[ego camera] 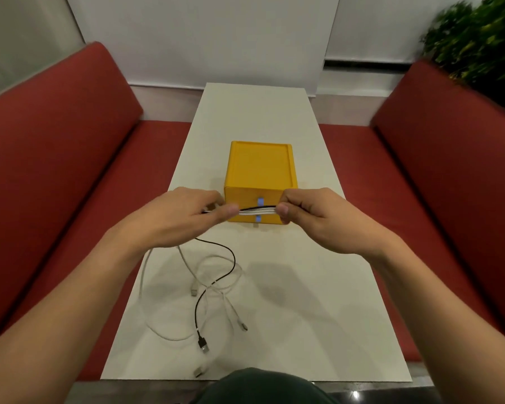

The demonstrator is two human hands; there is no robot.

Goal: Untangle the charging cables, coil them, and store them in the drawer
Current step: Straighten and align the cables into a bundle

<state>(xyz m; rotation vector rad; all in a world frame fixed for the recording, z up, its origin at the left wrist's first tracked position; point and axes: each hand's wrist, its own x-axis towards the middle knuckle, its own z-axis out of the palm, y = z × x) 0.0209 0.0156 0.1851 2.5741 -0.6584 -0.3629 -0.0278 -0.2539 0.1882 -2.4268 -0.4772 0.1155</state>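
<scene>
My left hand (175,217) and right hand (315,217) each pinch the charging cables (257,210), a white-and-black bundle stretched straight between my fingertips, just in front of the shut yellow drawer box (260,167). Nothing is coiled or stored yet. The tails (213,287) sprawl crossed on the table (318,301) below my left palm. I can't count the strands inside my grips.

The left hand (184,217) and right hand (312,217) each pinch one end of a short, taut bundle of white and black charging cables (257,211), held just in front of the yellow drawer box (260,167). From the left hand the loose lengths drop to the white table (318,301) and sprawl in crossing loops, a black cable (213,284) among white ones. Red sofas (56,158) flank the table
</scene>
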